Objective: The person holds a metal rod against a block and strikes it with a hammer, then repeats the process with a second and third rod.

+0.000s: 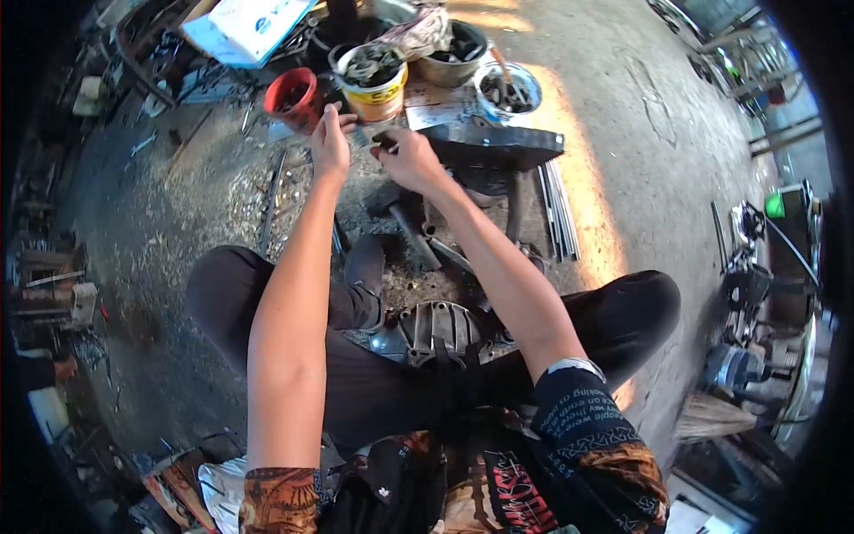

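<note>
My left hand (332,142) reaches forward with its fingers stretched out and apart, just in front of the red bucket (307,109) and the yellow-and-white bucket (388,109). Across from it, my right hand (411,160) has its fingers curled around a small dark piece; I cannot tell what it is. Right beside that hand is a dark, anvil-like metal block (498,149). A hammer (414,233) lies below the hands, its head toward the left. Between my legs sits a ribbed metal casting (440,327).
A white bucket (523,111) of dark parts and a grey basin (445,73) stand behind the block. Several thin metal rods (558,214) lie to its right. A blue-and-white box (238,31) is at the back left. Machine parts (743,365) crowd the right side.
</note>
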Tool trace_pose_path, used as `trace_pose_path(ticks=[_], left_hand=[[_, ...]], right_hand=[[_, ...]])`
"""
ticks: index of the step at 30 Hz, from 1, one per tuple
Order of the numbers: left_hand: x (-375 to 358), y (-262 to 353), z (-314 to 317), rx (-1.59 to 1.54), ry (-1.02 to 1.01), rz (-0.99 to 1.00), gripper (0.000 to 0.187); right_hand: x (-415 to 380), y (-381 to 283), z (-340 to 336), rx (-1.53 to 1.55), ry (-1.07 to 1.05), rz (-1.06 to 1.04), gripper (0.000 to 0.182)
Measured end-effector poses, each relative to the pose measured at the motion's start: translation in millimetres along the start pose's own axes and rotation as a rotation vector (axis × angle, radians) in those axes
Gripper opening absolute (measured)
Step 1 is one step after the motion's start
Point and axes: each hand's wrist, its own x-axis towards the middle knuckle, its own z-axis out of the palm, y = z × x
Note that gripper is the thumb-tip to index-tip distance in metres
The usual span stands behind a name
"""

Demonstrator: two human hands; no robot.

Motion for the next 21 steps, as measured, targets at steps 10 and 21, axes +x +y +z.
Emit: trace_pose_path(ticks=[10, 21], left_hand=[[-89.1, 94.5, 142.4, -0.066, -0.458, 0.289, 0.050], [-172.0, 93.6, 234.6, 0.202, -0.819, 0.577, 0.048]], right_hand=[[-87.4, 25.8, -212.2, 0.319, 0.731, -0.059, 0.026], [-119.8, 261.4, -244.1, 0.476, 1.034, 0.683, 0.027]])
